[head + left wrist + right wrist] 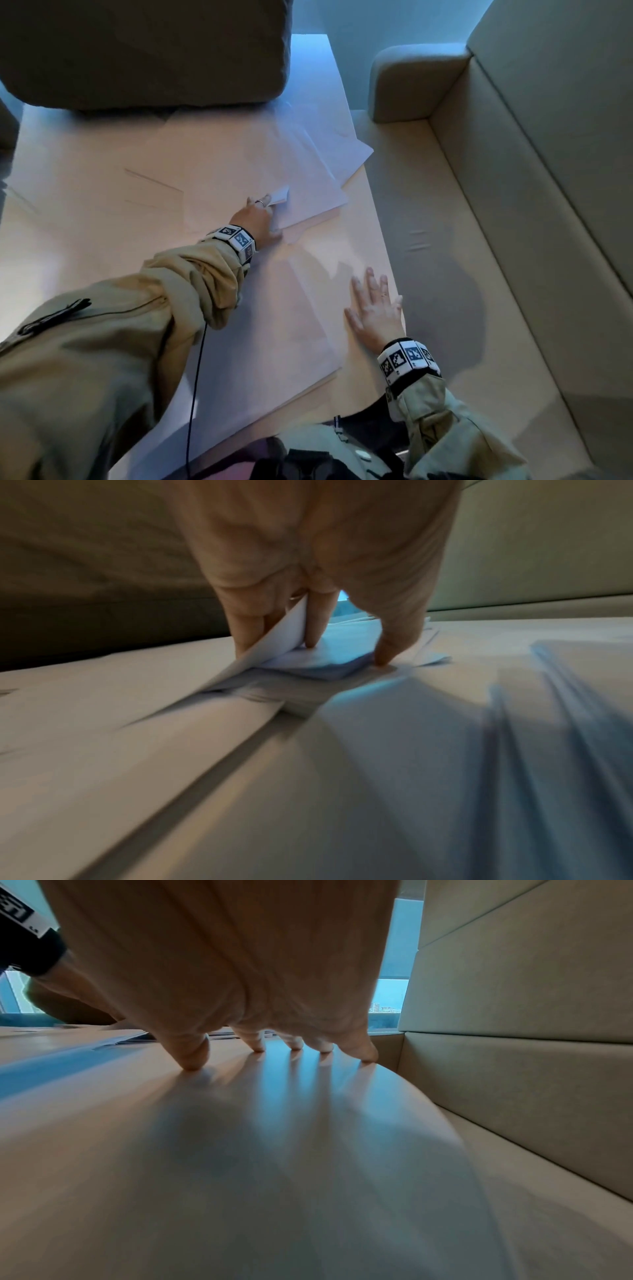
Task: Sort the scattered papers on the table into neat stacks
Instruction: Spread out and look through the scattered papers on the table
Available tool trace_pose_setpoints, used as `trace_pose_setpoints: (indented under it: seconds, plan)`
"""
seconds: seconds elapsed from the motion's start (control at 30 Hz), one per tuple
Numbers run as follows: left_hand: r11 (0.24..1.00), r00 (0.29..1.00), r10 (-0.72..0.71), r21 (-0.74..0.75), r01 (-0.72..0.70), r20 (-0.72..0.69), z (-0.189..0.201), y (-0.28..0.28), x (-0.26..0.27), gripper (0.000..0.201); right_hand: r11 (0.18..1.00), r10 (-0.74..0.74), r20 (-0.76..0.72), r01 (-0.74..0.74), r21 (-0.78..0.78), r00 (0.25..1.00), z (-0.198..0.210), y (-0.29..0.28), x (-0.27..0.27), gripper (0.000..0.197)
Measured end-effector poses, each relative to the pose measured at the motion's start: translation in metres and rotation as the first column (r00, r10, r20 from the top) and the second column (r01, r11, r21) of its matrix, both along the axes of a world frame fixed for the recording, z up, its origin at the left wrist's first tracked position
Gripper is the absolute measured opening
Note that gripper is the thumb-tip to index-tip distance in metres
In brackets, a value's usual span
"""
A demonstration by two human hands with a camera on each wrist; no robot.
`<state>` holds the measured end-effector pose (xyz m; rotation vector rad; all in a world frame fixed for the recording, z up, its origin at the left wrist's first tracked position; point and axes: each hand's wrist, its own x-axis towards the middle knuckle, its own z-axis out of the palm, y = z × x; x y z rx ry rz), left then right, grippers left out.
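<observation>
White papers (239, 164) lay fanned and overlapping across the pale table (363, 212), a loose spread toward twelve o'clock and a larger sheaf (267, 329) toward six. The left hand (258, 219) reached to the centre, its fingers (246, 631) curled round the lifted corner of one sheet (284, 634), thumb pressing the paper beneath. At four o'clock the right hand (375, 308) rested flat, fingers (192, 1053) straight and spread, tips on the surface.
</observation>
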<state>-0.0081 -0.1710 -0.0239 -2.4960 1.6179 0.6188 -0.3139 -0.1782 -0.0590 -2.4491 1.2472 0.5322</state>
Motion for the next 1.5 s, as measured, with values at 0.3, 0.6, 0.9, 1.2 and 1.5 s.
trace_pose_setpoints:
  seconds: [0.3, 0.6, 0.9, 1.2, 1.5]
  plan:
    - [0.964, 0.993, 0.071, -0.249, -0.093, -0.097, 0.021, 0.007, 0.006, 0.023, 1.000, 0.000, 0.003, 0.000, 0.021, 1.000, 0.008, 0.000, 0.000, 0.067]
    - [0.828, 0.998, 0.057, -0.558, -0.058, -0.018, 0.072, 0.023, -0.002, 0.030, 0.988, -0.136, 0.203, 0.118, 0.101, 0.970, 0.043, -0.027, 0.021, 0.053]
    - [0.570, 0.996, -0.092, -0.821, 0.042, -0.013, 0.139, 0.061, -0.012, 0.023, 0.961, -0.192, 0.798, 0.275, 0.034, 0.572, 0.085, -0.068, 0.065, 0.096]
    - [0.600, 0.975, -0.062, -0.789, -0.135, -0.214, 0.152, 0.103, -0.020, 0.024, 0.944, -0.223, 0.954, 0.287, 0.159, 0.203, 0.133, -0.074, 0.092, 0.020]
    - [0.605, 0.963, -0.042, -0.774, -0.188, -0.266, 0.153, 0.132, -0.042, 0.014, 0.987, 0.152, 0.984, -0.055, -0.148, 0.088, 0.171, -0.011, 0.121, 0.016]
